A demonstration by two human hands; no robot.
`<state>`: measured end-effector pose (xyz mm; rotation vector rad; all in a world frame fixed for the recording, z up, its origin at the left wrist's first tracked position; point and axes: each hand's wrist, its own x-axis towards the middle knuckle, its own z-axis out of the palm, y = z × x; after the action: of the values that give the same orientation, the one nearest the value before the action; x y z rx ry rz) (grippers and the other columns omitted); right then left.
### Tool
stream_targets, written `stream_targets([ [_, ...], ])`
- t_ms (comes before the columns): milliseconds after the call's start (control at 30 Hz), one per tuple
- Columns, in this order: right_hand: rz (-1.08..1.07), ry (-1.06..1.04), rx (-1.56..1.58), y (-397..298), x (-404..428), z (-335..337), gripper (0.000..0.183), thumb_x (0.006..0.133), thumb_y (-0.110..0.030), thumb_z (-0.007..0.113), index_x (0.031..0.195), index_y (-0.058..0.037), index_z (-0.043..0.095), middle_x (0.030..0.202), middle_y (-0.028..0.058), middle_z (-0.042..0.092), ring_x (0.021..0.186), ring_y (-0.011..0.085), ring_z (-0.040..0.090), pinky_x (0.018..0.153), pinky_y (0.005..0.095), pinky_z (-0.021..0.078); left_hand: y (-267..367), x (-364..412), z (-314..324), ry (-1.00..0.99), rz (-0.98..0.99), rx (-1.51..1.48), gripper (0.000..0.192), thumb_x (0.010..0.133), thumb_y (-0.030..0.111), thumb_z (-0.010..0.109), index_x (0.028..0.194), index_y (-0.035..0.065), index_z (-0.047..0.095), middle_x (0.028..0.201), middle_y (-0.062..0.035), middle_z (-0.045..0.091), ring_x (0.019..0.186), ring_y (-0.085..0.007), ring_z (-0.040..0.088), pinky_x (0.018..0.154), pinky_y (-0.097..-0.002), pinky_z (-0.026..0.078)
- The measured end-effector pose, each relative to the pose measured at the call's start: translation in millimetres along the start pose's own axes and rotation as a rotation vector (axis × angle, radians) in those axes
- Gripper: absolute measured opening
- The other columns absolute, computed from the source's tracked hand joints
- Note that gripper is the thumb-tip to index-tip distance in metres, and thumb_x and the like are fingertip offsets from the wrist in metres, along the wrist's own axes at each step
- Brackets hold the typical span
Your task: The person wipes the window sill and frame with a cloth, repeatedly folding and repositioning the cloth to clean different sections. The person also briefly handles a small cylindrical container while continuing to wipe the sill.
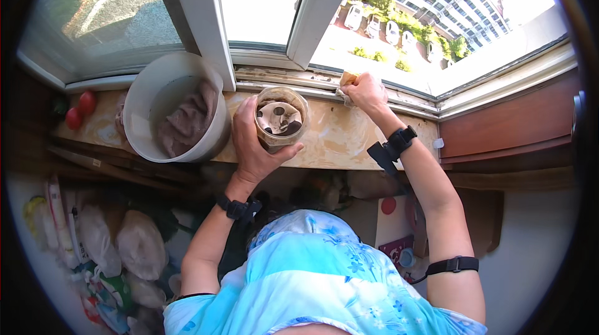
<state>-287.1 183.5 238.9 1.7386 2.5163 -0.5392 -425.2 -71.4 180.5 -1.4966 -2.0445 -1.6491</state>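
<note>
My left hand [255,143] is wrapped around a clear jar [304,117] on the marbled windowsill, thumb in front and fingers along its left side. Inside the jar sits a crumpled pale piece [280,117] with dark spots; its material is unclear. Over at the window track [290,77], my right hand [367,91] pinches a crumpled, tan and whitish wad [347,83], perhaps cloth or paper, against the dirty track. Left of the jar stands a white plastic bucket [135,124] holding cloudy water and a wet greyish-pink cloth [189,122].
Red tomatoes [80,110] lie at the sill's left end. The marbled sill [341,143] ends at a front edge near my forearms. A white window frame [304,21] rises behind the jar. Stuffed plastic bags [140,243] crowd the lower left, and a reddish wooden panel [505,117] borders the right.
</note>
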Motion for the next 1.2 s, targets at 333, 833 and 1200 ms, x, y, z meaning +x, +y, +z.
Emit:
stream_targets([
  [333, -0.144, -0.114, 0.257, 6.7, -3.3, 24.7, 0.020, 0.081, -0.020, 0.070, 0.096, -0.0118, 0.081, 0.089, 0.0147, 0.076, 0.087, 0.0319, 0.073, 0.082, 0.0406, 0.0557, -5.3, -0.6, 1.8, -0.001, 0.058, 0.009, 0.120, 0.056, 0.036, 0.096, 0.149, -0.0014, 0.030, 0.139, -0.0230, 0.044, 0.130, -0.0416, 0.046, 0.113, -0.0509, 0.036],
  [833, -1.112, 0.103, -0.332, 10.7, -11.3, -39.2, 0.031, 0.078, -0.001, 0.063, 0.104, -0.0164, 0.070, 0.090, 0.0054, 0.060, 0.082, 0.0277, 0.062, 0.080, 0.0409, 0.0449, -8.0, -1.8, 4.8, 0.029, 0.077, 0.016, 0.112, 0.063, 0.044, 0.093, 0.147, -0.0014, 0.034, 0.140, -0.0236, 0.047, 0.128, -0.0418, 0.048, 0.109, -0.0515, 0.037],
  [1200, -1.309, -0.321, -0.450, 5.0, 47.9, -31.6, 0.027, 0.075, -0.001, 0.063, 0.097, -0.0157, 0.068, 0.093, 0.0016, 0.070, 0.086, 0.0255, 0.068, 0.078, 0.0418, 0.0463, -9.4, -9.3, 6.0, 0.030, 0.013, 0.022, 0.120, 0.059, 0.046, 0.094, 0.150, -0.0014, 0.030, 0.141, -0.0239, 0.046, 0.129, -0.0410, 0.049, 0.111, -0.0514, 0.038],
])
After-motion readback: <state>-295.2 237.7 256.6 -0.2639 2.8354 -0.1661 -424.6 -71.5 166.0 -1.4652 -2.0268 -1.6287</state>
